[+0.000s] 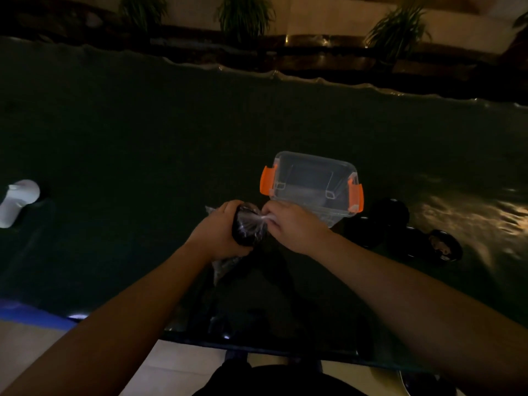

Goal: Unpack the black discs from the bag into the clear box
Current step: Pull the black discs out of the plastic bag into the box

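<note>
On the dark table (143, 144), working from the left, a white object (17, 200) lies well apart from the work. Near the middle, the left hand (220, 231) wraps around the bag (250, 227), whose thin clear film looks soft, crinkly and probably slippery. The black discs (245, 234) inside seem stiff and light; gripping their bulk steadies them. The right hand (288, 224) pinches the bag's gathered neck, the sensible place to open it. Just behind stands the clear box (311, 182), lidless. Right of it lie several dark round pieces (391, 212), unclear in the dimness.
</note>
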{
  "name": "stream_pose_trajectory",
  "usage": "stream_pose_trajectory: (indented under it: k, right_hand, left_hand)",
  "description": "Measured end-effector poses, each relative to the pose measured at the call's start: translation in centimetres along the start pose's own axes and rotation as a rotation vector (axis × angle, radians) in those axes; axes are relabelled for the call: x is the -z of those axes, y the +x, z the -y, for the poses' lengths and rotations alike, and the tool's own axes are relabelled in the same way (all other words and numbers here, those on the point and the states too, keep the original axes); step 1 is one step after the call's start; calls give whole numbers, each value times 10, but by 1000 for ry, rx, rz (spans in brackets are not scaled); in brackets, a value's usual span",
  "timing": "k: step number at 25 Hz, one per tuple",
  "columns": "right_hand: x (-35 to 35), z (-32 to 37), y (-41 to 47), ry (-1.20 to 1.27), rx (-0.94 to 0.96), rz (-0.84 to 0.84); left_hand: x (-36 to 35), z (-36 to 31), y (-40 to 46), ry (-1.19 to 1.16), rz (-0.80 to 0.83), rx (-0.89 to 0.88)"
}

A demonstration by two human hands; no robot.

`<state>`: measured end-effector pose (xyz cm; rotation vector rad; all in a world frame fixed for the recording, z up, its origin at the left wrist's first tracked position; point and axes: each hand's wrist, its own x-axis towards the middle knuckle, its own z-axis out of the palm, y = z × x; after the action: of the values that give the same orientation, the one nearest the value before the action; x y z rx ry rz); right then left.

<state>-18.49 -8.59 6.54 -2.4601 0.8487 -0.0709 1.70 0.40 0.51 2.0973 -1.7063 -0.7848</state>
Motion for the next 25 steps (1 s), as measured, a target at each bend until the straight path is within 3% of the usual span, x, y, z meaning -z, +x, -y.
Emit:
stream_pose_trajectory:
  k: [5, 12, 15, 19, 25]
  right_hand:
    - [36, 19, -6, -165, 117, 76]
    - [39, 28, -9, -87, 30, 152]
    - [34, 29, -10, -56, -15, 156]
    - [32, 26, -16, 113, -77, 139]
    - [42, 16, -38, 567, -51, 150]
  left_hand:
    - [-2, -5, -24, -215, 8, 2]
    - [-33, -20, -50, -398, -32, 103]
    - [-32, -25, -62, -399, -98, 56]
    - [-12, -40, -62, -281, -270, -175]
    - [0, -58, -52, -284, -305, -218]
